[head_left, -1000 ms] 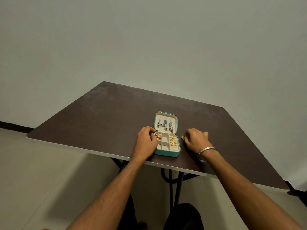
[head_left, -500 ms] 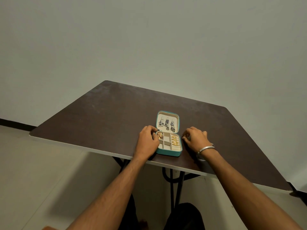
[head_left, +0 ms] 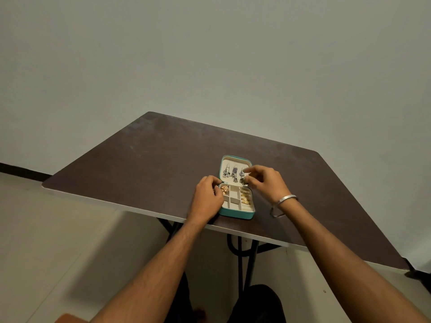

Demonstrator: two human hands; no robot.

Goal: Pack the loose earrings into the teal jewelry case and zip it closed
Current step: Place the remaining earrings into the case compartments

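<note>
Head view, the only one, looks down on a dark table (head_left: 144, 159) with the teal jewelry case (head_left: 236, 213) lying open near its front edge, right of centre in the frame. Its lid (head_left: 235, 163) is folded flat away from the person, so both halves face up for loading. Dangling silver earrings (head_left: 234, 174) hang in a row on the lid's pale lining, gold pieces (head_left: 245, 198) fill the slots on the right of the tray, and a gold cluster (head_left: 225, 190) sits in the upper left compartment. The left hand (head_left: 206, 198) rests curled against the case's left edge, fingertips at that compartment, probably steadying the case; whether it pinches anything I cannot tell. The right hand (head_left: 265, 183) hovers over the lid's right side, thumb and forefinger drawn together as if hooking on an earring, but anything between them is too small to see. The zip is not yet closed.
</note>
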